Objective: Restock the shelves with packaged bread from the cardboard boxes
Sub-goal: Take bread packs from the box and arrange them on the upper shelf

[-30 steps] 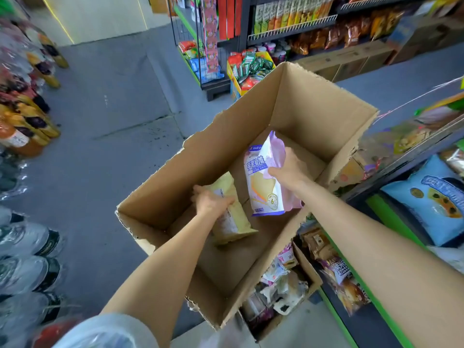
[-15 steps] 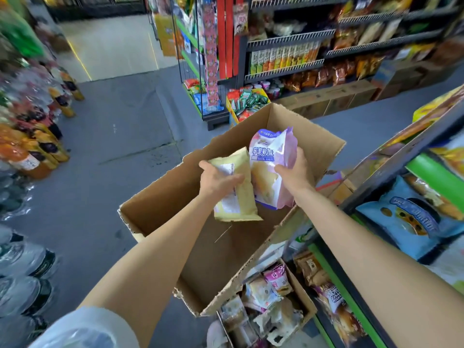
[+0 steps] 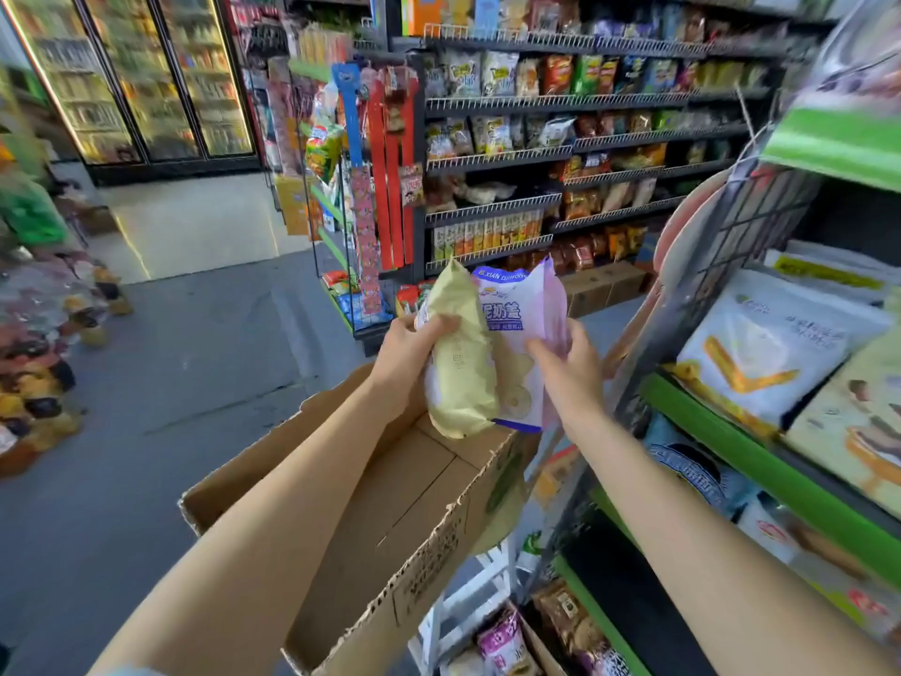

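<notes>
Item one: pale yellow-green bread packet (image 3: 460, 378), upright, gripped near its top by my left hand (image 3: 407, 348), fingers curled round it. Item two: white-and-purple bread packet (image 3: 524, 334), just behind it at 3 o'clock, touching it, held along its right edge by my right hand (image 3: 570, 373). Both hang above the open cardboard box (image 3: 390, 519) at 6 o'clock. At 4 o'clock, green-edged shelf (image 3: 760, 461) carrying white bread bags (image 3: 765, 344). At 12 o'clock, snack shelving (image 3: 560, 153); at 10 o'clock, drinks fridges (image 3: 136, 75).
</notes>
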The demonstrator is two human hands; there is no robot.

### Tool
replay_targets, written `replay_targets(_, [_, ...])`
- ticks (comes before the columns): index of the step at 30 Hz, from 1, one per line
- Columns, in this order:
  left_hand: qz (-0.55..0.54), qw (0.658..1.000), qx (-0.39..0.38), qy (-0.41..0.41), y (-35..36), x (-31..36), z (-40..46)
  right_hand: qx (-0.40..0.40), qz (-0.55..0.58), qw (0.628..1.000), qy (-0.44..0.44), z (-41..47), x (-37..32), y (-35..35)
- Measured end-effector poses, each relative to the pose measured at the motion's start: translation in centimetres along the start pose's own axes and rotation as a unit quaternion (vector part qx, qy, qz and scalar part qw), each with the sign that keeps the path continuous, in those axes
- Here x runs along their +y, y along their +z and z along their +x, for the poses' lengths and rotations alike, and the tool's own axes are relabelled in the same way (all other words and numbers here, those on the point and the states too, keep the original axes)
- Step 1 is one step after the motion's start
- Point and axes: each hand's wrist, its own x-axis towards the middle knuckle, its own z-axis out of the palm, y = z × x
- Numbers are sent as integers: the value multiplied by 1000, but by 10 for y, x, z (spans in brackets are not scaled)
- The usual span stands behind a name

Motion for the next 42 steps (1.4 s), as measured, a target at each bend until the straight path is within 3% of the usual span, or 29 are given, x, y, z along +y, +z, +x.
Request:
replay_targets(6, [-171, 966, -186, -60, 58, 34, -38, 110, 61, 991, -51, -26, -14, -88])
replay_targets(13, [-201, 923, -323, -57, 170, 44, -101, 240, 99, 963, -69, -85, -2, -220])
replay_targets(18, [-202, 899, -381, -76, 252, 35, -158, 278, 103, 952, -72, -147, 14, -311])
replay_targets(22, [-185, 880, -431, -72, 316, 27, -209, 321, 35, 943, -78, -194, 27, -380])
replay_targets(27, [-129, 846, -510, -86, 388, 13, -271, 421, -139, 892, -86, -247, 30, -458])
replay_targets(32, [-129, 845, -506, -119, 439, 4, -306, 437, -268, 859, -2, -276, 47, -515])
replay_targets(37, [-125, 849, -501, -113, 467, -2, -324, 482, -297, 824, 34, -281, 61, -543])
replay_targets(39, [-124, 848, -500, -125, 473, -6, -324, 475, -292, 829, 42, -279, 66, -549])
replay_targets(42, [-115, 841, -511, -132, 474, -8, -322, 429, -250, 868, 16, -275, 80, -553])
